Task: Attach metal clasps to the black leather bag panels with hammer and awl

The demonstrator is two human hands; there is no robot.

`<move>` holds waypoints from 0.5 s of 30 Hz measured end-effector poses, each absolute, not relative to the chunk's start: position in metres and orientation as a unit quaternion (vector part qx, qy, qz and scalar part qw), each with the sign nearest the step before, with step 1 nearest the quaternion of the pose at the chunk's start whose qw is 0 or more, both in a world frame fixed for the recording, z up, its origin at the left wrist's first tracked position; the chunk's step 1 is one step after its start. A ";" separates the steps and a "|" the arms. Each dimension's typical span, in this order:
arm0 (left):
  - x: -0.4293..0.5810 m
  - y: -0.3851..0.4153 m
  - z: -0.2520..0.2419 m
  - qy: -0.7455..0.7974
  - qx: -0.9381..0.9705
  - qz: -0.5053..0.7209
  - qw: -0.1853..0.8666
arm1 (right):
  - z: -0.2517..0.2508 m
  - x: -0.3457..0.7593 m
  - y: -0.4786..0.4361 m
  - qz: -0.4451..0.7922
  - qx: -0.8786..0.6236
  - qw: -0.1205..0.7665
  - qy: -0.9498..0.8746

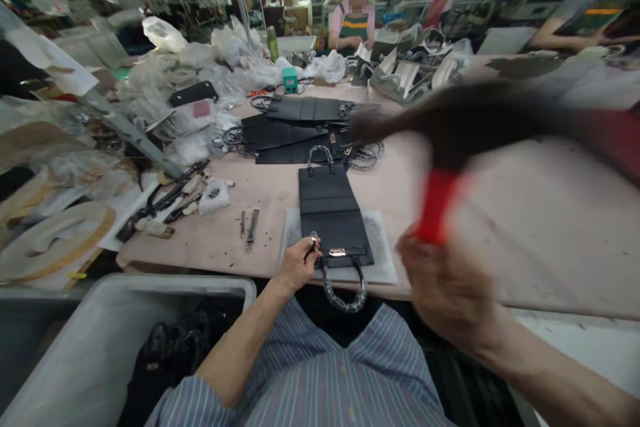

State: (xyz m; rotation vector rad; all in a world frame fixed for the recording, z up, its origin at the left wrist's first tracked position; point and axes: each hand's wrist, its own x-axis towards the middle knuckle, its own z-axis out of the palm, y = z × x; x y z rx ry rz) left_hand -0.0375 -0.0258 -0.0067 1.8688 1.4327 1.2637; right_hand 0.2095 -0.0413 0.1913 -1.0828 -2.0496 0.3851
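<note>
Risk, judged: an off-line swing of the hammer (pixel 450 123) could bruise your left fingers (pixel 304 249), pinched on a small metal piece (pixel 314 237) over the black bag panel (pixel 330 213) at the front edge of the surface (pixel 550 233), while your right fingers (pixel 412 252) wrap the red handle (pixel 439 207).

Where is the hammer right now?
On the right of the head view, the blurred hammer is held up by its red handle in the right hand, mostly right of the black bag piece.
</note>
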 end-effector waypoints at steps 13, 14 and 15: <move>-0.039 -0.026 -0.008 0.518 0.681 0.458 0.240 | 0.080 0.303 0.003 0.341 -0.713 0.083 -0.607; -0.039 -0.026 -0.008 0.518 0.682 0.458 0.238 | 0.067 0.309 0.006 0.312 -0.728 0.071 -0.606; -0.039 -0.026 -0.008 0.520 0.682 0.457 0.236 | 0.056 0.313 0.008 0.279 -0.737 0.062 -0.612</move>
